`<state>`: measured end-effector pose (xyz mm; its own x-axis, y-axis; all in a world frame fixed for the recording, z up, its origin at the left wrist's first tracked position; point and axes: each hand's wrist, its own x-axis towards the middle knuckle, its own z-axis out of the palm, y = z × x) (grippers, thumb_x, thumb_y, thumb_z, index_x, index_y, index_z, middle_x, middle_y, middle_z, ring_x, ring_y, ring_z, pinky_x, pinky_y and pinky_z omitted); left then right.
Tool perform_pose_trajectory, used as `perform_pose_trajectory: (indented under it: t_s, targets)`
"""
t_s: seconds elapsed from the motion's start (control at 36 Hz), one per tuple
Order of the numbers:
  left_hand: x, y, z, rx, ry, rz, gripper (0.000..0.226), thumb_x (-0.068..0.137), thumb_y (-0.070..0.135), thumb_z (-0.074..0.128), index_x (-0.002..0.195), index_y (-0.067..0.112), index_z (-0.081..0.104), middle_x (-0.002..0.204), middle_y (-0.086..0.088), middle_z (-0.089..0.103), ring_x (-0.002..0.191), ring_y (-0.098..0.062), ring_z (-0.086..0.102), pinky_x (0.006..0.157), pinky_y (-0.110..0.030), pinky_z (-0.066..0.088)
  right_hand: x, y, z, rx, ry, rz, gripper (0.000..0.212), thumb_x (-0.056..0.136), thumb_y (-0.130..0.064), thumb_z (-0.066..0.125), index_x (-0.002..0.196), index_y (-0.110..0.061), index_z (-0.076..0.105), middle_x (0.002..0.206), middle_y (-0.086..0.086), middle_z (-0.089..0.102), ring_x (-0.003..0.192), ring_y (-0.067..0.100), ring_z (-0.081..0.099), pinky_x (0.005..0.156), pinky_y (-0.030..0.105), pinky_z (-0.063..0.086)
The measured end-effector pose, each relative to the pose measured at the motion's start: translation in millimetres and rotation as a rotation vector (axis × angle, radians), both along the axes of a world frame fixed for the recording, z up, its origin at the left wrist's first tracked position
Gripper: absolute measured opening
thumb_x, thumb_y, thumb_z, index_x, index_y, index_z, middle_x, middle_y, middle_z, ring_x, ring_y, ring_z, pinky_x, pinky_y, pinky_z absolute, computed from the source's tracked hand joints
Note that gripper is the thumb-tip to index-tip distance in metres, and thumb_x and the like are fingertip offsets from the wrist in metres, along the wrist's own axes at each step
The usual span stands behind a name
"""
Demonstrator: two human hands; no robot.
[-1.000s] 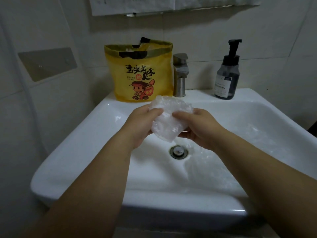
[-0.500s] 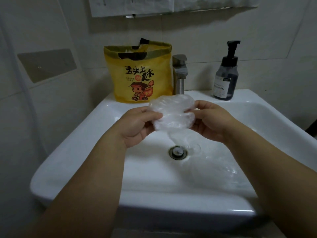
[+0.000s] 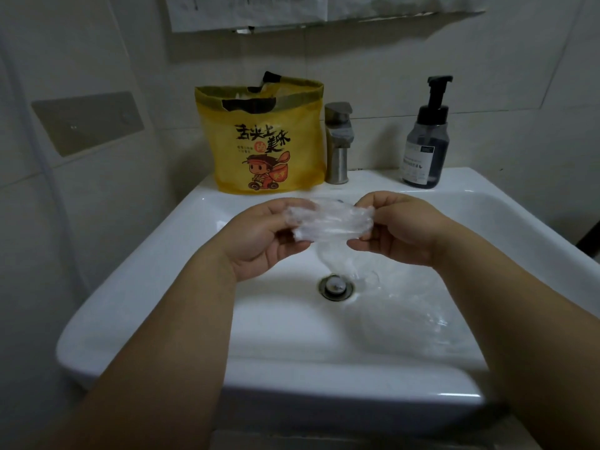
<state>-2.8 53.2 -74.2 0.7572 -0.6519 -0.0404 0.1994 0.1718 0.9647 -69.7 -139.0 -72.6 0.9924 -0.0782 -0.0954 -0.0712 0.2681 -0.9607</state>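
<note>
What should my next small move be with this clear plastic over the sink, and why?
Probably draw the left hand and right hand apart to spread the clear plastic: each pinches one end, it is bunched between them, and a tail hangs toward the drain.

Yellow bag (image 3: 259, 141), steel tap (image 3: 337, 144) and pump bottle (image 3: 425, 141) stand on the back ledge of the sink (image 3: 130, 303).

The top edge cuts off the paper sheets (image 3: 250, 11), their print too small to read, like the soap bottle (image 3: 423, 157) label; what kind of thing the crumpled clear plastic (image 3: 328, 222) is cannot be told
</note>
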Motion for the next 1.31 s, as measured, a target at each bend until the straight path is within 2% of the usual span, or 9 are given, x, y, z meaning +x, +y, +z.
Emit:
perform_pose_trajectory:
  t_s: [0.22,0.36,0.61,0.69,0.83,0.94,1.08,1.22,1.31]
  targets:
    - [-4,-7,-2,0.126,-0.148,0.123,0.038,0.095,-0.014,0.036,0.073,0.007,0.059,0.089,-0.010,0.061,0.066,-0.015,0.065,0.054,-0.018,0.056,-3,2,3,0.135,0.017,0.186,0.025,0.078,-0.010,0.049,0.092,-0.005,0.070,0.104,0.016,0.066,0.093,0.035,0.064,0.080,0.048,0.058]
    - [-6,-8,-3,0.172,-0.199,0.123,0.039,0.092,-0.017,0.034,0.072,0.005,0.059,0.097,-0.010,0.059,0.081,-0.023,0.062,0.059,-0.020,0.057,0,8,2,0.069,0.074,0.067,0.031,0.089,-0.031,0.056,0.084,-0.003,0.066,0.085,0.013,0.066,0.074,0.024,0.067,0.069,0.035,0.060]
    - [0,-6,-1,0.141,-0.125,0.219,0.039,0.095,0.023,0.056,0.063,0.003,0.067,0.075,-0.009,0.066,0.071,-0.020,0.065,0.056,-0.024,0.055,1,12,-1,-0.127,-0.050,-0.097,0.019,0.082,0.013,0.060,0.084,-0.005,0.064,0.090,0.014,0.063,0.075,0.022,0.066,0.066,0.030,0.061]
    - [1,-7,-7,0.267,-0.292,0.272,0.008,0.083,0.007,0.071,0.078,0.005,0.066,0.094,-0.014,0.064,0.077,-0.017,0.064,0.063,-0.018,0.055,1,12,-1,-0.133,-0.055,-0.107,0.035,0.080,0.017,0.060,0.105,-0.008,0.059,0.079,0.008,0.054,0.078,0.024,0.064,0.067,0.032,0.061]
    - [0,-6,-6,0.248,-0.313,0.263,0.025,0.080,-0.010,0.068,0.083,0.014,0.066,0.102,-0.008,0.060,0.087,-0.021,0.062,0.076,-0.022,0.058,-2,8,1,-0.190,0.049,0.005,0.067,0.078,0.015,0.063,0.135,-0.016,0.045,0.105,0.014,0.055,0.089,0.030,0.065,0.073,0.034,0.060]
    - [-2,-6,-5,0.245,-0.334,0.213,0.030,0.080,-0.015,0.065,0.085,0.014,0.064,0.095,-0.003,0.060,0.085,-0.019,0.063,0.078,-0.023,0.057,-6,10,3,-0.215,0.117,0.157,0.039,0.078,-0.018,0.066,0.114,-0.004,0.056,0.103,0.015,0.062,0.080,0.023,0.065,0.070,0.028,0.060]
    - [0,-6,-2,0.070,-0.230,0.195,0.035,0.082,-0.017,0.060,0.104,0.010,0.062,0.097,-0.006,0.062,0.084,-0.016,0.064,0.075,-0.021,0.058,-6,9,-1,-0.313,0.151,0.155,0.015,0.091,-0.009,0.059,0.097,0.004,0.059,0.072,0.013,0.057,0.056,0.015,0.058,0.056,0.023,0.056]
    - [11,-11,-3,-0.259,-0.046,0.158,0.063,0.081,0.022,0.070,0.137,0.005,0.047,0.121,-0.014,0.064,0.108,-0.023,0.065,0.093,-0.034,0.053,-2,19,-1,-0.163,-0.007,0.020,0.013,0.093,-0.009,0.056,0.090,0.003,0.058,0.067,0.011,0.052,0.053,0.013,0.051,0.051,0.020,0.051]
    - [-1,-21,-10,-0.002,-0.041,-0.004,0.079,0.058,0.058,0.080,0.121,0.015,0.060,0.110,-0.007,0.070,0.102,-0.022,0.067,0.094,-0.037,0.052,2,31,-5,-0.113,-0.104,-0.049,0.017,0.095,-0.010,0.054,0.087,0.005,0.058,0.071,0.015,0.052,0.055,0.015,0.050,0.049,0.021,0.048]
